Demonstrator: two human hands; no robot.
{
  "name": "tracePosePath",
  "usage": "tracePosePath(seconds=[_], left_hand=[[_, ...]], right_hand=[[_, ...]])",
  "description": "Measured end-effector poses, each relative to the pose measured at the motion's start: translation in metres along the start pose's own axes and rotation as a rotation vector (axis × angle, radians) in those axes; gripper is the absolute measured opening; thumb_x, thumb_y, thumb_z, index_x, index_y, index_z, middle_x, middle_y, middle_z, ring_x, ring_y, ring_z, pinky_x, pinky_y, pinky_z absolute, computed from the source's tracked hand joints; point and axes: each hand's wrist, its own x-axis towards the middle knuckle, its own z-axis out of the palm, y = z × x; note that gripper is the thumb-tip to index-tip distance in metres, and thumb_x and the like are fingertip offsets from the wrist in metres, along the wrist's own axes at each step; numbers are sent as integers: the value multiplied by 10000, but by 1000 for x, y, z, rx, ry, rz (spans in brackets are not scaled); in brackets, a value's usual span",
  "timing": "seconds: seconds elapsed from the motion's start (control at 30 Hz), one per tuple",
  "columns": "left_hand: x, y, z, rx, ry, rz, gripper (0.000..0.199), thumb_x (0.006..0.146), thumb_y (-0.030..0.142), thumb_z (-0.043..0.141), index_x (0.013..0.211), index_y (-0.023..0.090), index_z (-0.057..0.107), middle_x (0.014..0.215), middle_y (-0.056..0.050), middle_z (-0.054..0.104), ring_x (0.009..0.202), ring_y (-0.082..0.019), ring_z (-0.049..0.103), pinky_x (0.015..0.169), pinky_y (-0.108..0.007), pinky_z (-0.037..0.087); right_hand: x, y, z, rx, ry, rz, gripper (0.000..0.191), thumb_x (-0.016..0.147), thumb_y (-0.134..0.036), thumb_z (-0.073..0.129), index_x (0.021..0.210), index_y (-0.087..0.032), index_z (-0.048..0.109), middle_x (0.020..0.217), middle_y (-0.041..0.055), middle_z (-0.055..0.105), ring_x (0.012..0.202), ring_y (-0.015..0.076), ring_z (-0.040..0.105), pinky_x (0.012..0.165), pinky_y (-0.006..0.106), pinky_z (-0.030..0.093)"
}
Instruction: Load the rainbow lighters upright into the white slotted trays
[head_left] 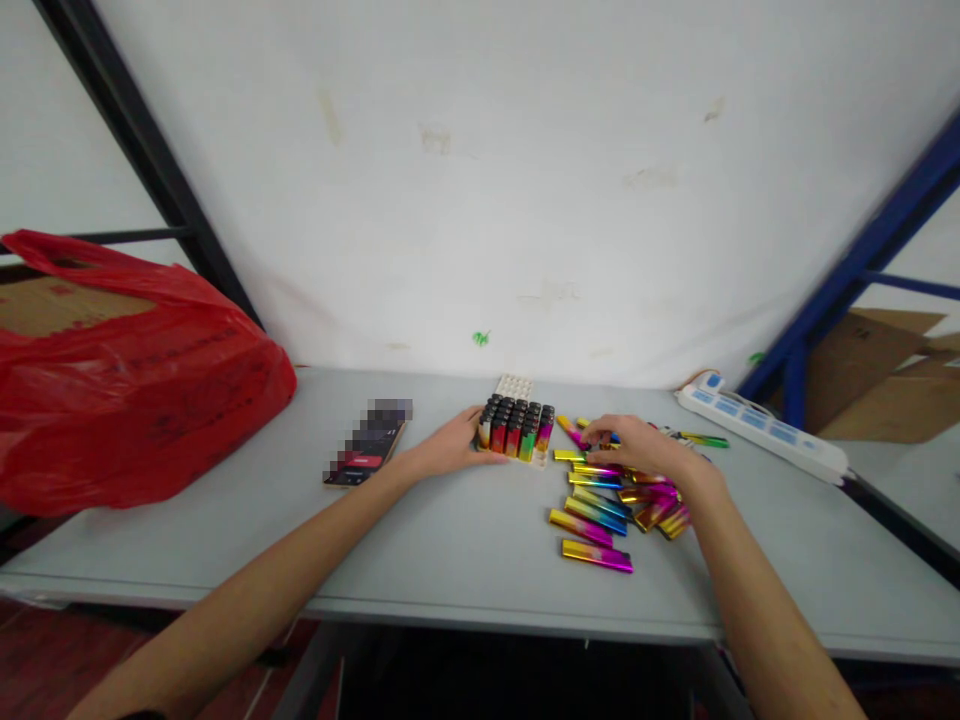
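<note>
White wall [495, 220] fills the upper frame, scuffed, cut off at top. Grey table [442, 550] spans the lower half; under it, too dark to make out. Red plastic bag [165, 390] at left, cut by frame edge; cardboard [71, 305] inside, mostly hidden. Cardboard box [862, 375] at right edge, cut off, partly behind blue post [795, 375]. White power strip [776, 438] right of center. Phone [380, 447] left of center, largely pixelated, screen unreadable.

Left hand [454, 447], center: curled round the left side of a white tray [539, 461], thumb along the front, other fingers mostly hidden behind. Upright lighters [514, 435] with black tops packed in it, back rows hard to count; holes show at the rear. Right hand [634, 443], right of center: fingers bent down over loose metallic lighters [596, 555], covering some of the pile; can't tell if it pinches one. Small green mark low on the wall, blurry.
</note>
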Motion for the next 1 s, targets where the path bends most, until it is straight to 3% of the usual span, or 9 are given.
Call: tracePosePath(seconds=[0.13, 0.3, 0.43, 0.57, 0.73, 0.83, 1.0], left_hand=[[-1, 0, 0, 3, 5, 6, 800, 854, 628, 927, 1489, 210, 675, 1598, -137, 660, 1473, -380, 630, 1330, -469, 442], [0, 0, 0, -7, -4, 11, 804, 859, 604, 931, 1497, 193, 665, 1614, -148, 646, 1478, -375, 624, 1337, -462, 429], [0, 1, 0, -4, 5, 3, 733, 855, 587, 938, 1441, 213, 707, 1586, -127, 669, 1477, -372, 622, 1340, -453, 426], [-1, 1, 0, -4, -4, -7, 818, 859, 617, 924, 1504, 190, 658, 1574, -155, 665, 1479, -381, 622, 1339, -478, 428], [0, -1, 0, -14, -4, -8, 820, 856, 610, 928, 1505, 191, 654, 1585, -156, 660, 1469, -380, 629, 1339, -476, 430], [0, -1, 1, -9, -8, 7, 743, 862, 595, 924, 1455, 212, 693, 1596, -137, 657, 1480, -377, 618, 1346, -470, 421], [0, -1, 1, -6, -6, 19, 741, 873, 607, 914, 1459, 209, 695, 1585, -138, 668, 1459, -374, 632, 1331, -472, 443]], right_hand=[[4, -7, 6, -75, 15, -35, 137, 935, -279, 813, 1045, -200, 824, 1096, 111, 793, 1038, 291, 738, 959, 387, 548], [7, -5, 11, -43, 18, -73, 172, 967, -251, 773, 1123, -211, 832, 1166, 120, 737, 1086, 281, 727, 1031, 403, 548], [7, 3, 12, 57, 126, -108, 151, 952, -278, 779, 1079, -203, 810, 1180, 125, 733, 1077, 280, 724, 1055, 441, 567], [8, 2, 9, 272, 295, -135, 266, 965, -456, 776, 1085, -219, 778, 1194, 131, 785, 1102, 299, 723, 1024, 483, 598], [15, -17, 12, 778, 409, -62, 558, 861, -729, 842, 1086, -229, 734, 1194, 129, 821, 1142, 304, 753, 1040, 501, 618], [19, -29, 20, 985, 432, -19, 617, 799, -772, 883, 1064, -249, 691, 1038, 65, 806, 1050, 265, 766, 1012, 463, 631], [24, -42, 31, 1081, 359, 9, 651, 783, -814, 858, 1033, -253, 645, 945, 7, 696, 873, 212, 738, 868, 389, 643]])
